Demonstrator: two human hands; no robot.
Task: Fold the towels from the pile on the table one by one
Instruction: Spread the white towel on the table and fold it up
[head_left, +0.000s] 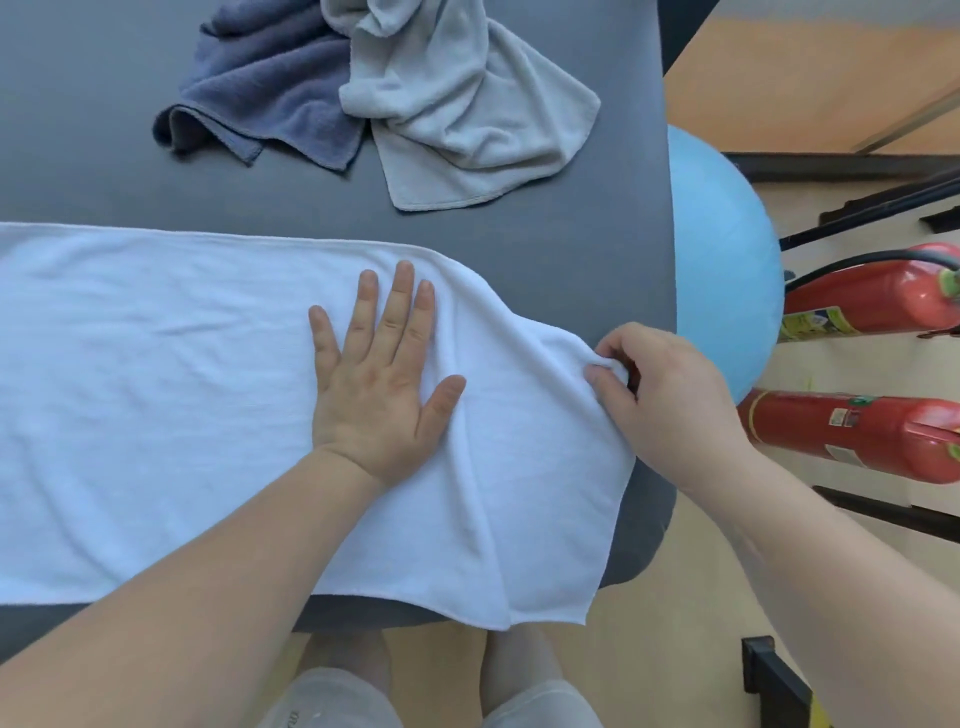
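- One white towel (182, 415) lies spread flat along the near side of the table (78, 130), and its near right corner droops over the table's near edge.
- Judging by the limp drape and soft creases, it is light, floppy terry that keeps no shape of its own. It is best taken by a corner or the hem, since a grip in mid-cloth would only bunch it.
- The left hand (382, 384) lies palm down on the towel toward the table's right half, fingers straight and spread, pinning the cloth and gripping nothing.
- The right hand (670, 400) is at the table's right edge with its fingers curled, thumb and fingertips pinching the towel's right hem. A raised ridge of cloth runs between the two hands.
- The towel is thus under the left palm and inside the right hand's pinch, while most of it stretches toward the table's left side and out of view.
- Two more towels, a light grey towel (457, 114) and a dark blue towel (270, 98), lie crumpled together on the table's far side, well apart from both hands.
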